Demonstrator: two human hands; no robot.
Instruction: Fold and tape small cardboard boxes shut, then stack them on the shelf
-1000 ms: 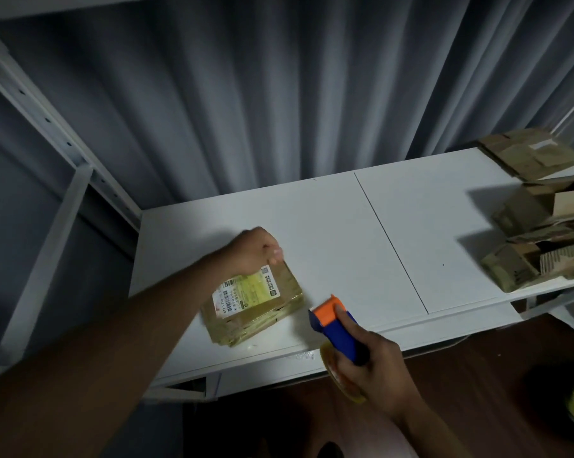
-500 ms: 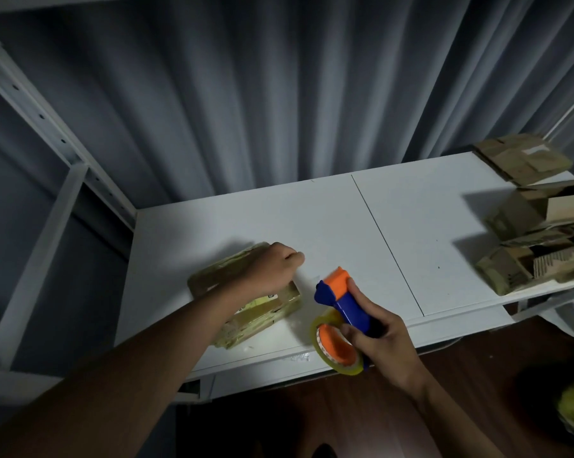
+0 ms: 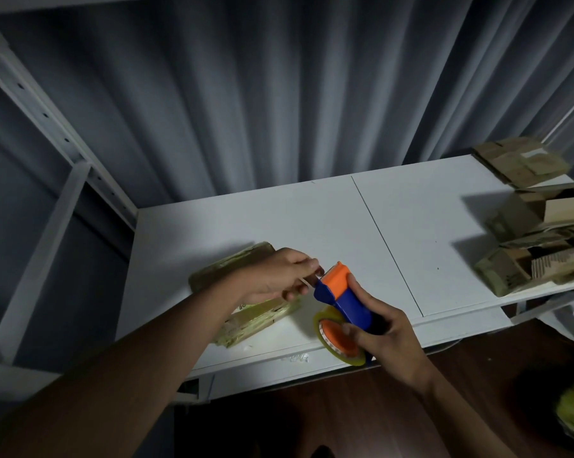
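A small brown cardboard box [image 3: 232,264] wrapped in clear tape lies flat on the white shelf [image 3: 312,233], partly hidden by my left forearm. My right hand [image 3: 383,337] grips the blue and orange tape dispenser [image 3: 340,294] with its roll of clear tape [image 3: 337,338], held just above the shelf's front edge. My left hand [image 3: 275,276] hovers over the box's right end and pinches the loose tape end at the dispenser's orange head.
A pile of unfolded and half-folded cardboard boxes [image 3: 537,226] fills the shelf's right end. A grey curtain [image 3: 279,94] hangs behind. White shelf uprights [image 3: 47,133] run along the left. Dark wooden floor [image 3: 312,418] lies below.
My left hand let go of the box and moved right to the dispenser's head. My right hand raised the dispenser and brought it towards the left hand. The box now lies flat.
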